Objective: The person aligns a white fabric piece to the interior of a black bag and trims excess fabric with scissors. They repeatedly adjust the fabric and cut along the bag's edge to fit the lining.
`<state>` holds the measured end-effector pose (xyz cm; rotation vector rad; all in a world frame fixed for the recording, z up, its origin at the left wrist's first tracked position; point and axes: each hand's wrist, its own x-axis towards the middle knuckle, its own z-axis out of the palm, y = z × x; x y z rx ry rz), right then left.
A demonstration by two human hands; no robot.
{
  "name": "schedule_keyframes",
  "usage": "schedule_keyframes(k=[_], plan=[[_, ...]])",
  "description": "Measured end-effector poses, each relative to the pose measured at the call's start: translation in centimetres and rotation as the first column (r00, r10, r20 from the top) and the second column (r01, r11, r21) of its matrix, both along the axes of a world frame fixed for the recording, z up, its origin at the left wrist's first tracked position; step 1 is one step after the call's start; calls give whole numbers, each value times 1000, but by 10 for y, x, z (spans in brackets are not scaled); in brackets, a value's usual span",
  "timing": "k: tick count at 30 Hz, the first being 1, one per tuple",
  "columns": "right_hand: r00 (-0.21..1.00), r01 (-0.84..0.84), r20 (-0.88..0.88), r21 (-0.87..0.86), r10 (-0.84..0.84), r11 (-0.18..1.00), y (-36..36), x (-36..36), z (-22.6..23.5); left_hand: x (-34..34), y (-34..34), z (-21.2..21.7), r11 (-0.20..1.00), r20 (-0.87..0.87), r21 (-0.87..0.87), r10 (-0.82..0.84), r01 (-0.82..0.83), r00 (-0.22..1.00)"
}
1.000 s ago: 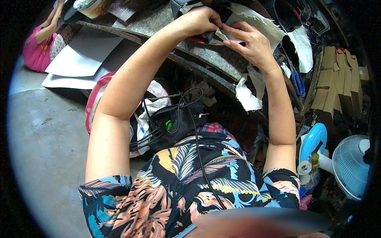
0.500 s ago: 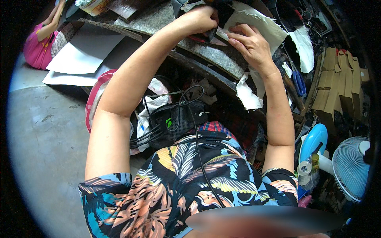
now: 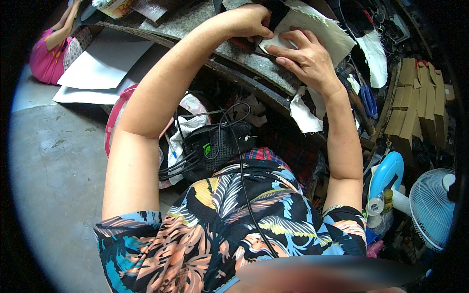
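At the top of the view, my left hand (image 3: 251, 22) is closed, its fingers curled beside black material (image 3: 278, 10). What lies inside its grip is hidden by the fingers. Just to its right, my right hand (image 3: 310, 56) lies with its fingers apart and bent over a small white piece (image 3: 270, 43). Under and beyond the right hand spreads a larger off-white cloth (image 3: 330, 34) with frayed edges. Both hands are over a worn grey worktop (image 3: 249, 63), and the fingertips of the two hands are close together.
White sheets (image 3: 93, 68) lie left of the worktop. Frayed cloth scraps (image 3: 307, 115) hang at its front edge, near blue-handled scissors (image 3: 368, 100). Cardboard boxes (image 3: 410, 107) and a fan (image 3: 432, 205) stand at right. A person in pink (image 3: 44, 61) is at far left.
My left hand has shifted slightly right and its thumb side has come down toward the white piece. My right fingers have moved left and now lie flatter across it.
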<state>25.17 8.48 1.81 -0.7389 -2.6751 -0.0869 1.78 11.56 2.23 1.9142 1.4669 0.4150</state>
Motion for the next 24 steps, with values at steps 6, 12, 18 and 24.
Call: schedule_keyframes(k=[6, 12, 18, 24], plan=[[996, -75, -44, -67, 72, 995, 2, 5, 5, -8, 1, 7, 978, -130, 28, -200, 205, 971], [946, -55, -316, -384, -76, 922, 3, -2, -4, -6, 4, -13, 926, -260, 250, -215, 281, 941], [943, -89, -332, -189, 22, 978, 5, -13, -22, -4, -39, -19, 823, 82, 569, -55, -1, 995], [924, -113, -383, -283, -4, 952, 6, -9, -23, -1, -59, -15, 716, -156, 667, -138, 207, 978]])
